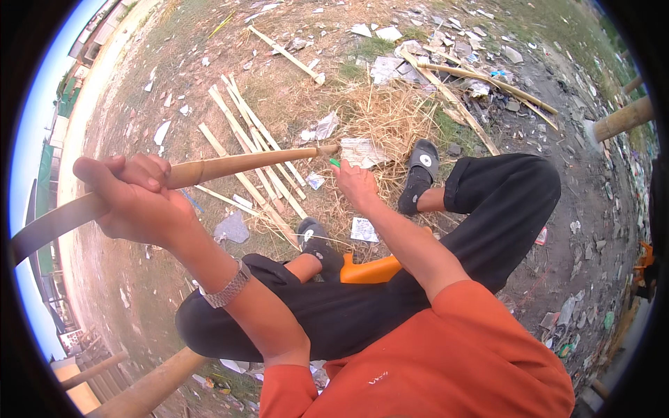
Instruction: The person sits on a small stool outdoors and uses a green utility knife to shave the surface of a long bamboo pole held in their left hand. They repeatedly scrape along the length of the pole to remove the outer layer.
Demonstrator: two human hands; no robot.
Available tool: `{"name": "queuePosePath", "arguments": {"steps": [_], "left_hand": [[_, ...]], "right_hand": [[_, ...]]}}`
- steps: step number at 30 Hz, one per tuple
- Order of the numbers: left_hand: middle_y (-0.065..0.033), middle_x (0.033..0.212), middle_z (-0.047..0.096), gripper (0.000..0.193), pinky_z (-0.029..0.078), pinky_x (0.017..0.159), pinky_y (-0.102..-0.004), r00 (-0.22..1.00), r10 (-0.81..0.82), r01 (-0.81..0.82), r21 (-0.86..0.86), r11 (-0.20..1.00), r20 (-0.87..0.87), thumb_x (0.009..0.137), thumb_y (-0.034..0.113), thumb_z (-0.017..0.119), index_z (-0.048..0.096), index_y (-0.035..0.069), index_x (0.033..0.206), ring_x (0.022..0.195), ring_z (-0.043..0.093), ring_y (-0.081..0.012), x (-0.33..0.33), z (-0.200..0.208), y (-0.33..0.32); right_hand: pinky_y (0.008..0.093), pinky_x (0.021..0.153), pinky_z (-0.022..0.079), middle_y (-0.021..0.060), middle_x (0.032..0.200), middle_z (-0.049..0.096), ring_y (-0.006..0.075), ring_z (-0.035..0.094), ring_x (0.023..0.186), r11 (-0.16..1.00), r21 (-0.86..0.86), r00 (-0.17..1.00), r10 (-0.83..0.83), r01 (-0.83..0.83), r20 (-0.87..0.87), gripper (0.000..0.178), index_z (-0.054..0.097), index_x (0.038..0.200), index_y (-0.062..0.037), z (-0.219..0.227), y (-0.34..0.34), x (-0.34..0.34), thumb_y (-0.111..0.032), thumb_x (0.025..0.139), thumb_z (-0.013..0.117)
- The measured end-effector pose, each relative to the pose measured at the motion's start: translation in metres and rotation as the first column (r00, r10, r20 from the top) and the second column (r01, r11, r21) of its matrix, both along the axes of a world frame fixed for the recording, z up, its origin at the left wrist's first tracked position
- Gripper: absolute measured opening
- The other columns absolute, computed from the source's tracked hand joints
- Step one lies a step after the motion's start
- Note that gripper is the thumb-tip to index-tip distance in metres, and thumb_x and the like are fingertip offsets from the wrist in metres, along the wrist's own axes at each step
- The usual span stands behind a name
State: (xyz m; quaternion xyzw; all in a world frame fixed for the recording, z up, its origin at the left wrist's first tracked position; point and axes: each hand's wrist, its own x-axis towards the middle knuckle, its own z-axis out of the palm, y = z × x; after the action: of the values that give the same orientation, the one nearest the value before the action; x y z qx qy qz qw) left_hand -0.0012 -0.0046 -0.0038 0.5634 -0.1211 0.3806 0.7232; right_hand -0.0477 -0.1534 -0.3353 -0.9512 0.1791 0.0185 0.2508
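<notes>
A long bamboo pole [240,164] slants across the view from the left rim to a spot just above my right hand. My left hand [136,198] is closed around its near part, thumb and fingers wrapped over it. My right hand [355,185] is closed close to the pole's far end, over the straw. A small bright green end [334,163] sticks out of its fingers; the rest of that object is hidden in the grip. Whether the right hand touches the pole, I cannot tell.
Several split bamboo strips [254,150] lie left of my feet. Straw [390,115] and a paper scrap [362,150] lie ahead. An orange plastic piece [373,270] shows between my legs. More bamboo poles [488,82] lie at the far right; a thick post [624,118] stands beyond.
</notes>
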Motion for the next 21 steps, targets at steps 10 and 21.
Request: {"name": "queuePosePath", "arguments": {"steps": [10,21], "left_hand": [[0.0018,0.042,0.034,0.042,0.032,0.037,-0.0257,0.987,0.156,-0.157,-0.047,0.986,-0.027,0.093,0.038,0.061,0.046,0.005,0.07,0.035,0.034,-0.0073,0.003,0.002,0.002],[0.0035,0.041,0.031,0.043,0.025,0.035,-0.0246,0.978,-0.188,0.187,0.017,0.982,0.085,0.092,0.042,0.059,0.045,0.008,0.068,0.032,0.029,-0.0066,-0.018,-0.004,-0.008]], "right_hand": [[0.0474,0.06,0.05,0.0213,0.072,0.061,0.0395,0.063,0.069,0.926,0.351,0.972,0.059,-0.138,0.227,0.024,0.046,0.104,0.0002,0.111,0.011,0.015,-0.023,0.099,0.042],[0.054,0.053,0.047,0.0248,0.06,0.056,0.0454,0.059,0.059,0.897,0.388,0.889,0.014,-0.213,0.457,0.02,0.044,0.096,-0.0013,0.211,0.065,-0.056,-0.022,0.098,0.043]]}}
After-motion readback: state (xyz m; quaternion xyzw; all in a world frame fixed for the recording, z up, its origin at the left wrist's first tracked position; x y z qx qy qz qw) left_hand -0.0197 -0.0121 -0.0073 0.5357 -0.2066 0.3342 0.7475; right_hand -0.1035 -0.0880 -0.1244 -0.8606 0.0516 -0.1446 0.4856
